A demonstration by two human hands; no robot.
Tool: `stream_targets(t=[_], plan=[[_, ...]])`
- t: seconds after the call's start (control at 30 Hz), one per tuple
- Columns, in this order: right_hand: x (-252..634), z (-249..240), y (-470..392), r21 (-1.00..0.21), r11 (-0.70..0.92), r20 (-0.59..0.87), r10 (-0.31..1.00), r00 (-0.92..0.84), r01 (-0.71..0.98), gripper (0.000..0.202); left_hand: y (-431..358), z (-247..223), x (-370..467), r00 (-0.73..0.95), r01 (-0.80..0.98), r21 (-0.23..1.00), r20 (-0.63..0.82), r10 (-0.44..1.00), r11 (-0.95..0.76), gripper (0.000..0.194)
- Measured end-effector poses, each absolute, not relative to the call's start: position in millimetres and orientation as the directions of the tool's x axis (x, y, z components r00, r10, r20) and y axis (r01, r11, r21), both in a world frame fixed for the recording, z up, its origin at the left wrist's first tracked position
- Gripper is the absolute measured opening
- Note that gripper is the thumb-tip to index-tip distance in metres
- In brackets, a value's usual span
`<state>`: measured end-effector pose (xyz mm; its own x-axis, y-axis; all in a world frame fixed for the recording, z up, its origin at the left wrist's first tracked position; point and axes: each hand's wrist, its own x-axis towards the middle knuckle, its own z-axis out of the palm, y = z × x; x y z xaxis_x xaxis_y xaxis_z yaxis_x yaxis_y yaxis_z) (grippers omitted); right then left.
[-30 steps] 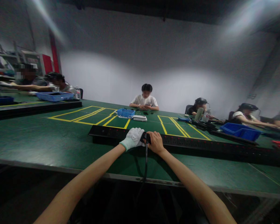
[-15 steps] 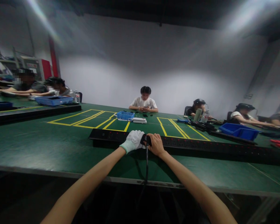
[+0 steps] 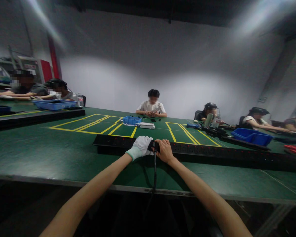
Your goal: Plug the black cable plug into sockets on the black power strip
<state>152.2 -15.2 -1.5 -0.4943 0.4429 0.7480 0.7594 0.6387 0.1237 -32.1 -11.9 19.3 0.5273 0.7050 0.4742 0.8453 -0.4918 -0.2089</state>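
A long black power strip [image 3: 202,151] with a row of sockets and small red marks lies across the green table in front of me. My left hand [image 3: 141,146], in a white glove with a mint cuff, is closed over the strip left of its middle. Right beside it, my bare right hand [image 3: 164,150] is closed around a black plug [image 3: 157,146] at the strip's face. From the plug a black cable [image 3: 155,169] hangs down over the table's front edge. My fingers partly cover the plug, so I cannot tell how far it sits in the socket.
Yellow tape lines mark the green table [image 3: 64,158]. Beyond the strip stand a blue basket [image 3: 132,120] and a white box [image 3: 147,125]. Blue trays [image 3: 253,136] and a red item [image 3: 294,150] lie at right; another blue tray [image 3: 54,105] at left. Several people sit around the table.
The view has shifted slightly. Both hands keep the same hold at the plug and strip, with no other clear movement.
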Motion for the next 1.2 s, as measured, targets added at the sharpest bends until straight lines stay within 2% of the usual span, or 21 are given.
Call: stream_targets(t=[0.47, 0.87, 1.2], plan=[[154.0, -0.6, -14.8, 0.146, 0.647, 0.725, 0.444, -0.526, 0.749, 0.034, -9.5, 17.6, -39.4, 0.560, 0.820, -0.202, 0.475, 0.679, -0.535, 0.077], [159.1, 9.5, -20.4, 0.198, 0.691, 0.669, 0.423, -0.611, 0.695, 0.059, -9.7, 17.9, -41.6, 0.554, 0.820, -0.172, 0.476, 0.683, -0.545, 0.065], [162.3, 9.9, -11.3, 0.184, 0.713, 0.651, 0.427, -0.628, 0.677, 0.051, -4.9, 16.1, -43.1, 0.560, 0.815, -0.167, 0.470, 0.682, -0.554, 0.064]])
